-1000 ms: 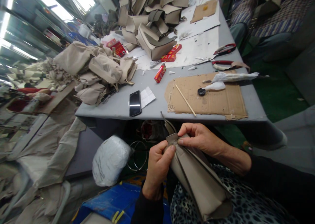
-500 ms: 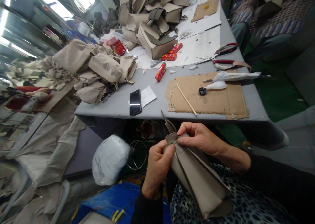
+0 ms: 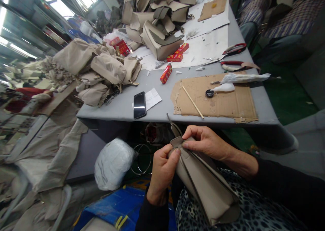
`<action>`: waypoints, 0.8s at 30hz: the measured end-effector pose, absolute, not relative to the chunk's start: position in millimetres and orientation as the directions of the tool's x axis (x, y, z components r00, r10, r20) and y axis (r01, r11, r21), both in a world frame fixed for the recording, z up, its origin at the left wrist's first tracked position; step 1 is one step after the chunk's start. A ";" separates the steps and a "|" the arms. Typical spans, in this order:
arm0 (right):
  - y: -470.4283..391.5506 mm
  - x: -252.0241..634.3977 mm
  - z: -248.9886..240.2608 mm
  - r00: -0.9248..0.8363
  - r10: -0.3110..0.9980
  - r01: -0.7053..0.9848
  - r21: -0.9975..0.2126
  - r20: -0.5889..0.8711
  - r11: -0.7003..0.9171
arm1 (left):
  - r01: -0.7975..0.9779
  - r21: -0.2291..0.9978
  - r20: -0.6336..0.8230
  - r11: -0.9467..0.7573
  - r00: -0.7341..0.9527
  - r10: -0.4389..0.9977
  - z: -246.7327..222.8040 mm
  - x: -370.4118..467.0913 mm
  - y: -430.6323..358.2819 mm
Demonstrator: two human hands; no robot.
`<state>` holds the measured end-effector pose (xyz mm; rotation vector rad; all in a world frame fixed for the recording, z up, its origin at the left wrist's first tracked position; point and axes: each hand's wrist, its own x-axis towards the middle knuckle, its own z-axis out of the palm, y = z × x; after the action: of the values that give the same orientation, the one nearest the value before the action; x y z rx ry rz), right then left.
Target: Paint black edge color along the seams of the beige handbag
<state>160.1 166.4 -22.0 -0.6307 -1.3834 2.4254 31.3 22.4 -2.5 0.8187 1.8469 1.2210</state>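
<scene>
I've got both bare hands working close together here, right at the narrow upper end of a long taupe leather-like bag [image 3: 209,188]. My left hand [image 3: 164,168], coming out of a black sleeve [image 3: 152,214], has thumb and bent forefinger pinching the tip of the bag, the rest of its fingers curled in. Over on the other side, my right hand [image 3: 209,143] pinches the edge between thumb and forefinger, just beside a small rounded taupe flap [image 3: 176,142]. What exactly sits between those fingertips, I can't tell from here.

And the bag itself? It slants across the lap, wide end low, over a spotted black and blue-grey garment [image 3: 256,204], below the front edge of the grey-covered table [image 3: 162,110].

Up on that tabletop, nearest the right hand, I see a flat brown cardboard sheet [image 3: 223,104], with a thin pale wooden stick [image 3: 193,102] lying at a slant on it and a rounded white bottle with a black end [image 3: 225,87] behind. To the left, a dark rectangular phone [image 3: 139,105] overlaps a creased white paper [image 3: 153,99]. Further back lies a small red printed box [image 3: 166,73], and left of the hands, below the table, there's a bulging white plastic-wrapped bundle [image 3: 114,165].
</scene>
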 end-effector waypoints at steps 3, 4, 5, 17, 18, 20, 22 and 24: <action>166.6 160.1 -21.8 -0.866 0.443 -0.025 -0.866 -0.231 -0.500 | 0.111 0.937 -0.233 0.330 -0.505 0.831 -2.9 31.2 22.4; 166.6 160.1 -21.9 -0.866 0.444 -0.026 -0.866 -0.230 -0.500 | 0.117 0.937 -0.229 0.328 -0.501 0.835 -3.2 31.0 22.4; 166.6 160.2 -21.9 -0.865 0.445 -0.027 -0.866 -0.230 -0.499 | 0.123 0.937 -0.226 0.326 -0.497 0.838 -3.5 30.8 22.4; 166.7 160.0 -24.0 -0.865 0.446 -0.030 -0.863 -0.230 -0.504 | 0.105 0.942 -0.227 0.319 -0.504 0.834 -5.1 30.7 21.9; 166.3 160.0 -24.2 -0.865 0.447 -0.031 -0.866 -0.227 -0.500 | 0.101 0.942 -0.228 0.320 -0.506 0.832 -5.3 30.6 21.7; 165.7 160.2 -24.1 -0.864 0.452 -0.029 -0.875 -0.220 -0.483 | 0.089 0.943 -0.233 0.320 -0.508 0.829 -5.5 30.5 21.4; 165.4 160.4 -23.2 -0.862 0.461 -0.025 -0.890 -0.212 -0.455 | 0.074 0.945 -0.238 0.318 -0.512 0.826 -5.5 30.3 21.0; 165.3 160.4 -21.8 -0.862 0.465 -0.016 -0.905 -0.203 -0.426 | 0.057 0.947 -0.243 0.316 -0.518 0.820 -5.3 29.9 20.7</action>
<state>160.4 165.3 -21.8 -0.6260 -1.4822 2.3472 29.9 20.7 -5.3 0.7823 1.8227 1.2686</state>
